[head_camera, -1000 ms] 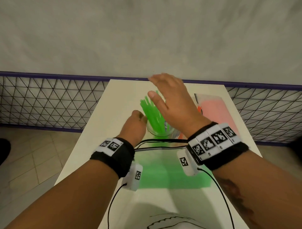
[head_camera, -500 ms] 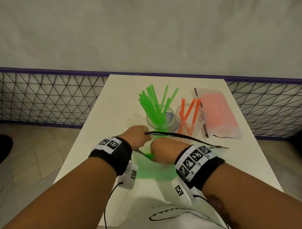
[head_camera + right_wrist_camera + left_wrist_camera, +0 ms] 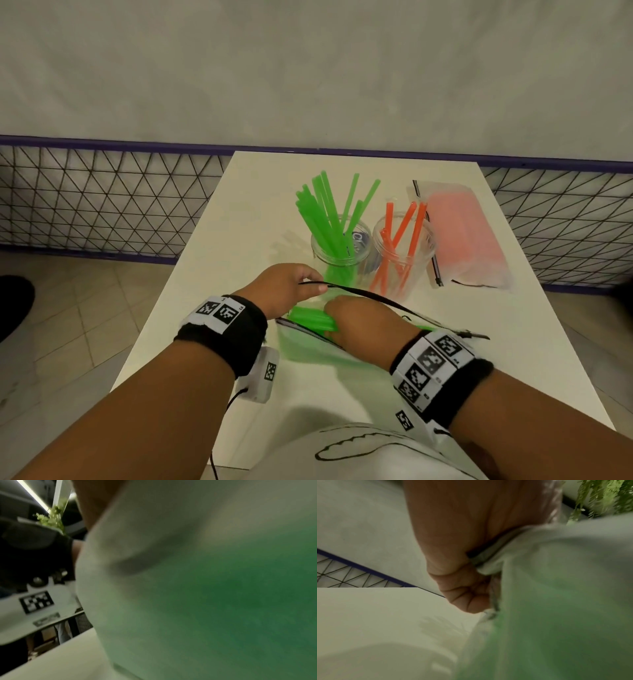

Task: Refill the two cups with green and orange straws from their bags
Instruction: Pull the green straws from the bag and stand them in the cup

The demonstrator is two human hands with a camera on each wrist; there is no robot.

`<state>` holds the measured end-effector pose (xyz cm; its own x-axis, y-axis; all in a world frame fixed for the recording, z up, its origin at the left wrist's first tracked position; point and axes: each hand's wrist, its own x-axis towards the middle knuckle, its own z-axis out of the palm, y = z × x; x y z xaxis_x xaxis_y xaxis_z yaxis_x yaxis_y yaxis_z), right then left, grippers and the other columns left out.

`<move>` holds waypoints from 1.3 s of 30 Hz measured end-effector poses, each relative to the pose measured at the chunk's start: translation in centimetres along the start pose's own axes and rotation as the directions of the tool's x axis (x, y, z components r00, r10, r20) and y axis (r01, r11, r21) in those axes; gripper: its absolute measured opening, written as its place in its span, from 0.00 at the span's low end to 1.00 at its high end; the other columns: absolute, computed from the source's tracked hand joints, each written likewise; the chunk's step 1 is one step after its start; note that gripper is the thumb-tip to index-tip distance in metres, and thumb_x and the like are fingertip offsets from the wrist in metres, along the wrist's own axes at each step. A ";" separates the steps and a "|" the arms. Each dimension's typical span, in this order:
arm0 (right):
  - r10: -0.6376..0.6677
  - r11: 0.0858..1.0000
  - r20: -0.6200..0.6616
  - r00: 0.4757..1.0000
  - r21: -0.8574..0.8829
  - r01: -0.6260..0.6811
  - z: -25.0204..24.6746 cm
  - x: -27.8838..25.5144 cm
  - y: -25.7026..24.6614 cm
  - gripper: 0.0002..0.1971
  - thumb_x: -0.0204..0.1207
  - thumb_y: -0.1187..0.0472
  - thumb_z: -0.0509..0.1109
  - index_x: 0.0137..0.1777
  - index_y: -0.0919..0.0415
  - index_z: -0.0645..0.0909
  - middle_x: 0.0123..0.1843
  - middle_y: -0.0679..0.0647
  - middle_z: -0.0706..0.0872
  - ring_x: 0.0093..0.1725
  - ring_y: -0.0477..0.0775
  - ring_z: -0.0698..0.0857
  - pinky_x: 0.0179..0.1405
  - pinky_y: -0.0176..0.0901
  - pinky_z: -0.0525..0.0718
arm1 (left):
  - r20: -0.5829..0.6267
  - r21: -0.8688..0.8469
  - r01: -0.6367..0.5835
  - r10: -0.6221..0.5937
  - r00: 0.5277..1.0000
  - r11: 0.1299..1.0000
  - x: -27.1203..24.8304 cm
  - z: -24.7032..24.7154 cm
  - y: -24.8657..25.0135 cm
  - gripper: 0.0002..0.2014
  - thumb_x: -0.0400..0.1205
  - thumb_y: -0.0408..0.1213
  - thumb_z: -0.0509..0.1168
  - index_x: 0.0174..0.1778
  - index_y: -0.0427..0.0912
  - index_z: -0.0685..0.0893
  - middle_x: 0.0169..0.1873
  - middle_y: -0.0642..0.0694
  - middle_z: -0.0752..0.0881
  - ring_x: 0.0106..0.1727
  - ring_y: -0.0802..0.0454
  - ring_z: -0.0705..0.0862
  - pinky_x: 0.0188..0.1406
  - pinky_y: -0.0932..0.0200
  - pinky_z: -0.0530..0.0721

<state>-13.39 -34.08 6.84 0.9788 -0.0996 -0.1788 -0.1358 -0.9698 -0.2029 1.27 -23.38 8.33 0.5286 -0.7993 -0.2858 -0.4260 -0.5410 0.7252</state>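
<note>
Two clear cups stand mid-table: the left cup (image 3: 337, 251) holds several green straws (image 3: 325, 212), the right cup (image 3: 407, 246) holds a few orange straws (image 3: 399, 236). In front of them lies the clear bag of green straws (image 3: 308, 346), its black zip edge lifted. My left hand (image 3: 291, 291) pinches that zip edge (image 3: 481, 557). My right hand (image 3: 359, 322) reaches into the bag's mouth and grips a bunch of green straws (image 3: 310, 317). The right wrist view shows only blurred bag plastic (image 3: 205, 588). The bag of orange straws (image 3: 462, 240) lies at the right.
The white table (image 3: 239, 222) is narrow, with a black mesh fence (image 3: 102, 205) and a grey wall behind. Tiled floor drops off on the left. Wrist-camera cables trail near the front edge.
My right hand came down from above the green cup to the bag and has taken hold of green straws inside it. The left hand stays on the bag's zip edge.
</note>
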 end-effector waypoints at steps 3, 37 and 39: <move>-0.020 0.999 -0.074 0.997 0.030 0.023 -1.4 -0.8 0.2 0.11 0.78 0.58 0.66 0.59 0.59 0.81 0.56 0.56 0.85 0.54 0.61 0.84 0.50 0.49 0.81 | 0.060 -0.027 0.074 -0.073 0.996 0.997 0.2 -0.5 -0.1 0.12 0.82 0.49 0.67 0.56 0.50 0.89 0.52 0.50 0.89 0.56 0.52 0.84 0.55 0.59 0.79; 0.603 0.546 -0.584 0.544 0.799 0.253 -12.3 6.5 1.5 0.06 0.80 0.56 0.68 0.51 0.55 0.76 0.43 0.54 0.85 0.43 0.52 0.86 0.44 0.47 0.82 | -0.343 -0.424 -0.177 0.023 0.939 0.888 5.1 -0.5 5.7 0.25 0.78 0.34 0.61 0.73 0.46 0.75 0.61 0.47 0.85 0.62 0.48 0.83 0.68 0.46 0.79; 0.545 0.589 -0.503 0.671 0.799 0.121 -11.0 6.6 1.9 0.09 0.79 0.58 0.71 0.54 0.55 0.75 0.49 0.52 0.84 0.45 0.46 0.83 0.47 0.45 0.81 | -0.319 -0.432 -0.181 0.038 0.947 0.884 5.3 -0.5 5.4 0.27 0.75 0.33 0.60 0.73 0.47 0.75 0.60 0.48 0.86 0.61 0.49 0.84 0.66 0.44 0.81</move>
<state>-5.52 -39.00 15.92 0.6596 -0.7075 0.2537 -0.0839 -0.4047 -0.9106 2.10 -30.43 11.05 0.7186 -0.6941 -0.0432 -0.1550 -0.2204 0.9630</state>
